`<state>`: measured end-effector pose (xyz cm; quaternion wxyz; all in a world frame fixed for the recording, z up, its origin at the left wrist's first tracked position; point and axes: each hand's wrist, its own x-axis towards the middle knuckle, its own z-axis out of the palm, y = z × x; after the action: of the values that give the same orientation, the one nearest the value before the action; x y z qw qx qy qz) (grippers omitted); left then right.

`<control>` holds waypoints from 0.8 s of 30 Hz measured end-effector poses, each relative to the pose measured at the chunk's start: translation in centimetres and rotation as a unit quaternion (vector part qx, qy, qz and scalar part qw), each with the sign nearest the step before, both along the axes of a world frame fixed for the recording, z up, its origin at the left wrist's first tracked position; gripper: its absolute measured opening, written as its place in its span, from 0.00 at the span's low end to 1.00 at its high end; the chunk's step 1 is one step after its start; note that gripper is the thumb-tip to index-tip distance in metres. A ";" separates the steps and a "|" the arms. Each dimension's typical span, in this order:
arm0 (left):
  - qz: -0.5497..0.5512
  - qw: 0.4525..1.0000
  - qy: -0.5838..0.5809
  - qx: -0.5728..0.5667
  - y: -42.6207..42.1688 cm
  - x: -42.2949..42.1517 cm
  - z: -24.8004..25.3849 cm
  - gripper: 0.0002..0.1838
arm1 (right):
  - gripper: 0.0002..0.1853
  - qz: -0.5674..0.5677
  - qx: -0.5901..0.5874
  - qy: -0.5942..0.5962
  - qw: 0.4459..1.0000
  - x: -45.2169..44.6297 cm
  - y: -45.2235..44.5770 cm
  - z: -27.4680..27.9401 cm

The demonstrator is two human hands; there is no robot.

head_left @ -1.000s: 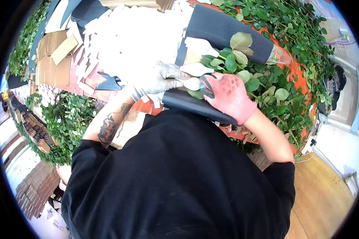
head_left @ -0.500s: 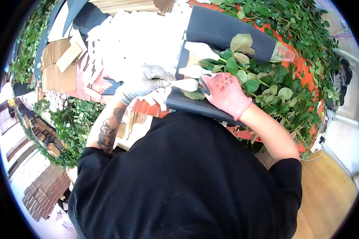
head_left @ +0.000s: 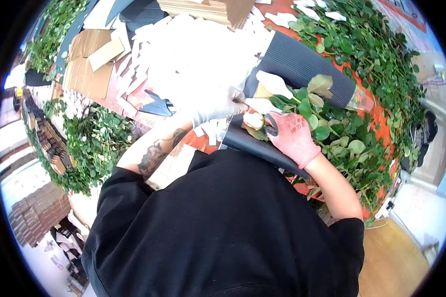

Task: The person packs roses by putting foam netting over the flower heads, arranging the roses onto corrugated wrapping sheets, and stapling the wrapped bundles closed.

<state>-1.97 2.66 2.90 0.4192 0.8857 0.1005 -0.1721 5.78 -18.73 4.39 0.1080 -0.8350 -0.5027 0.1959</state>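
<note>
My right hand [head_left: 292, 136], in a pink glove with dark fingertips, is closed around a rose just below its pale bud [head_left: 253, 120]. The bud is bare and points left. My left hand [head_left: 224, 105], in a whitish-grey glove, has its fingertips pinched together just left of the bud; glare hides what they may hold. Beside those fingertips lies a white sleeve [head_left: 261, 105] on another flower head, and behind it a second sleeved one [head_left: 274, 84]. The flowers rest on a dark padded sheet [head_left: 262, 148], their leafy stems [head_left: 332, 114] running right.
A bright, overexposed heap of white sleeves [head_left: 193, 59] fills the table's middle. Behind the flowers is a ribbed dark roll [head_left: 307, 69]. Cardboard pieces [head_left: 91, 72] and a dark tool-like object [head_left: 156, 104] lie left. Rose foliage [head_left: 376, 64] covers the right side.
The white sleeve over the bud between my hands is off it, and the bud shows bare. My left hand's fingers have drawn together. The whole view has shifted, moving the scene right and down.
</note>
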 end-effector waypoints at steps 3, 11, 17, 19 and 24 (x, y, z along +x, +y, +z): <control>0.011 0.997 0.056 -0.043 0.1 0.9 -0.4 0.14 | 0.15 -0.006 -0.016 0.034 0.999 0.0 0.2 -0.4; 0.001 0.999 0.033 -0.032 -0.6 1.7 -1.5 0.15 | 0.14 -0.009 -0.003 0.014 1.000 -0.1 -0.1 -0.2; -0.087 0.993 -0.054 0.063 -0.5 2.2 -2.2 0.14 | 0.11 0.019 -0.075 0.025 0.997 -0.2 0.6 2.7; -0.102 0.991 -0.063 0.062 -0.5 2.2 -2.4 0.13 | 0.11 0.034 -0.040 0.005 0.999 -0.1 0.6 2.5; -0.083 0.995 -0.011 0.053 -0.7 1.6 -0.5 0.11 | 0.13 0.012 -0.096 0.028 0.995 0.2 1.0 1.7</control>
<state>-0.37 2.01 2.42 0.3569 0.9139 0.0313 -0.1911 5.98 -17.68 6.07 0.0388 -0.8294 -0.4884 0.2683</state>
